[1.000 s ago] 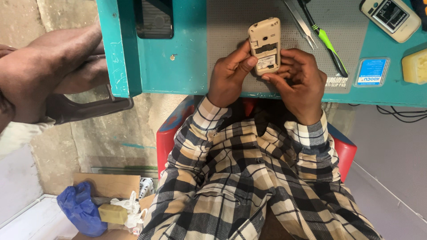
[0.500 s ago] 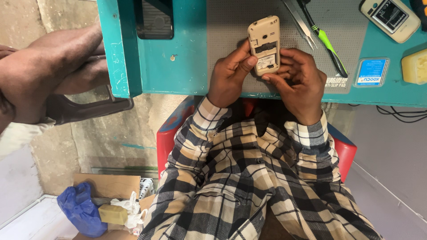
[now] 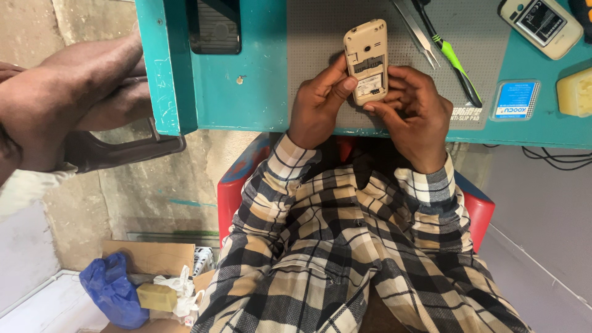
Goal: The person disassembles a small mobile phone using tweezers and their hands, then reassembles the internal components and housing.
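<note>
— Where's the phone?
— The beige back-open handset (image 3: 366, 60) is gripped by both the left hand (image 3: 319, 102) and right hand (image 3: 414, 110), fingers closed round it, over the grey mat (image 3: 308, 37).
— Nearby?
— Tweezers (image 3: 418, 32), a green-handled screwdriver (image 3: 450, 55) — and another handset (image 3: 540, 24) further right.

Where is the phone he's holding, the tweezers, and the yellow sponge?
phone (image 3: 366, 58), head view, on its open beige back.
tweezers (image 3: 418, 32), head view, on the middle of the metal arms.
yellow sponge (image 3: 575, 92), head view, on its top face by the right edge.
</note>
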